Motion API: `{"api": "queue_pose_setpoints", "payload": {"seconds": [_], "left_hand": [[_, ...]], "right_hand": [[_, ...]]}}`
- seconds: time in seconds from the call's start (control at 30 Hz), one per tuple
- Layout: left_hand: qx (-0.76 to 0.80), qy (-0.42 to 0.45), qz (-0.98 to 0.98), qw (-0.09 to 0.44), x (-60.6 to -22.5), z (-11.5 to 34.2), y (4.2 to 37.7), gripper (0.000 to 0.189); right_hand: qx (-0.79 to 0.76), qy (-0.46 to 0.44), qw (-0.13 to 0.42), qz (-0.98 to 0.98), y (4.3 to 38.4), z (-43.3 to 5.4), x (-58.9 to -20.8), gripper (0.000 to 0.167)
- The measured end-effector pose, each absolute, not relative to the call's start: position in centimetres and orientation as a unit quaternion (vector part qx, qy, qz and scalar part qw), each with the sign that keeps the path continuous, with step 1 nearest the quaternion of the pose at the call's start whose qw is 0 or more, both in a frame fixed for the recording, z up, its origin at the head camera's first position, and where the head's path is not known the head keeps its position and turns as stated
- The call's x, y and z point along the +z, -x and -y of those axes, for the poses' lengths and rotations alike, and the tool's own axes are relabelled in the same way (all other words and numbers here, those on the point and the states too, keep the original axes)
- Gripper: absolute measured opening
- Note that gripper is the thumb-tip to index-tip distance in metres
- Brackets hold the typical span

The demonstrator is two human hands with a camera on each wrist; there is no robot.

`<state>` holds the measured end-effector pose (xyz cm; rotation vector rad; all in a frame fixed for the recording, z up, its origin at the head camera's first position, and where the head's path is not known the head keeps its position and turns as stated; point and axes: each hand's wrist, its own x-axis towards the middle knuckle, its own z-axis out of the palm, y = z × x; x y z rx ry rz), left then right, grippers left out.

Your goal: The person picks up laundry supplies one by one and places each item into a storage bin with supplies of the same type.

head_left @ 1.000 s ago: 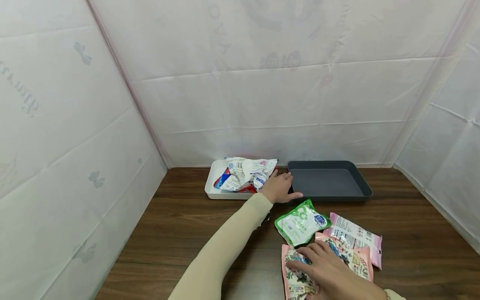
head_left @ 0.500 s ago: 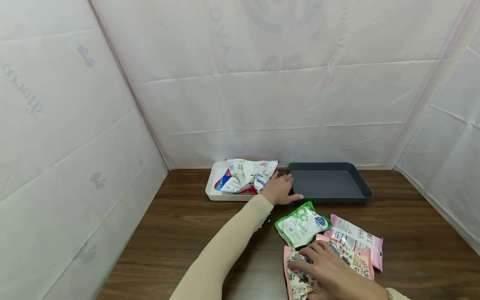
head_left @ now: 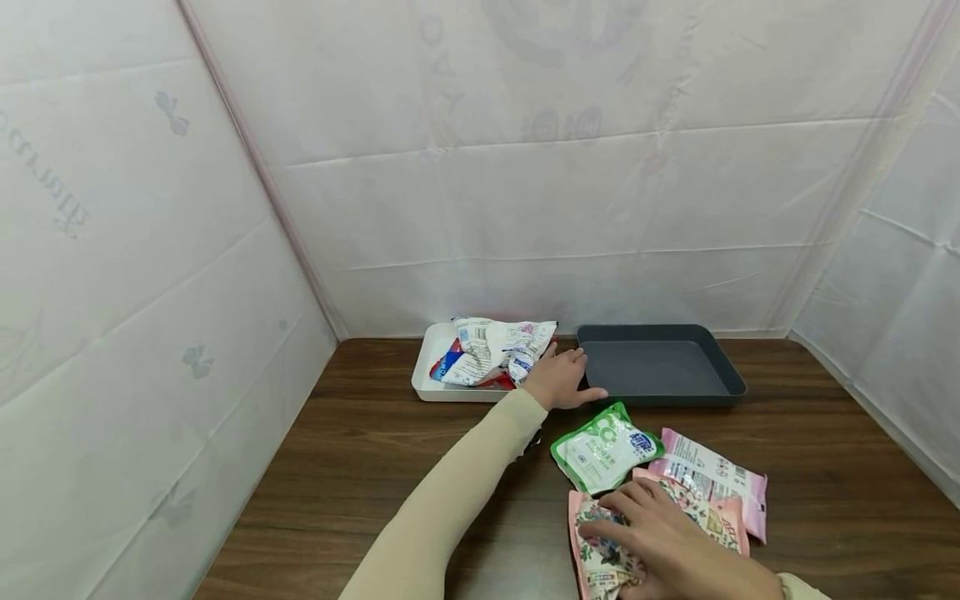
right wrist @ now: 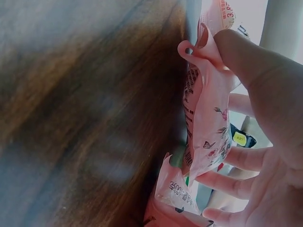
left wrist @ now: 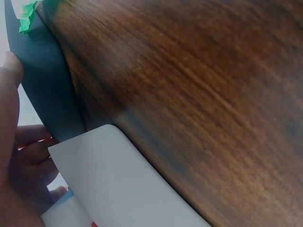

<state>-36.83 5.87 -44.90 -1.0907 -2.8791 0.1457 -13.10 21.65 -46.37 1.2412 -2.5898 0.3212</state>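
Observation:
In the head view my left hand [head_left: 557, 378] lies between the white tray [head_left: 453, 395] and the dark grey tray [head_left: 660, 398]. Its fingers are extended along the gap and hold nothing; the thumb points toward the grey tray's front edge. A crumpled white bag [head_left: 495, 346] lies on a red and blue packet [head_left: 444, 365] in the white tray. My right hand [head_left: 660, 533] rests, fingers spread, on a pink floral pouch [head_left: 600, 575], also seen as a pink pouch [right wrist: 208, 123] in the right wrist view. A second floral pouch [head_left: 720, 525] is partly hidden beneath that hand.
A green and white pouch [head_left: 606, 450] lies before the grey tray. Beside it, a pink and white packet [head_left: 712, 471] is partly covered by the second floral pouch. The wooden table [head_left: 360, 467] ends against white sheet walls [head_left: 487, 208] at back and sides.
The whole head view has shifted down slightly. Both hands, the pouches and the trays keep their places.

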Motion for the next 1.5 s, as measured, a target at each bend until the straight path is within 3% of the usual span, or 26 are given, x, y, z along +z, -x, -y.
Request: {"api": "queue_pose_setpoints", "payload": {"seconds": [0.57,0.93,1.17,1.5], "left_hand": [[0.046,0.352,0.934,0.033,-44.8,-6.1,36.7,0.079],[0.046,0.355,0.933,0.032,-45.1,-5.8,36.7,0.080],[0.041,0.361,0.931,0.040,-44.9,-5.7,36.8,0.079],[0.043,0.357,0.933,0.032,-44.7,-5.7,36.5,0.078]], "right_hand": [[0.099,-0.433,0.165,0.881,13.1,-21.9,-45.7,0.063],[0.084,-0.425,0.146,0.889,13.2,-22.2,-44.7,0.064],[0.079,-0.415,0.141,0.895,13.4,-22.3,-43.8,0.081],[0.078,-0.449,0.225,0.861,14.6,-22.9,-43.9,0.087]]}}
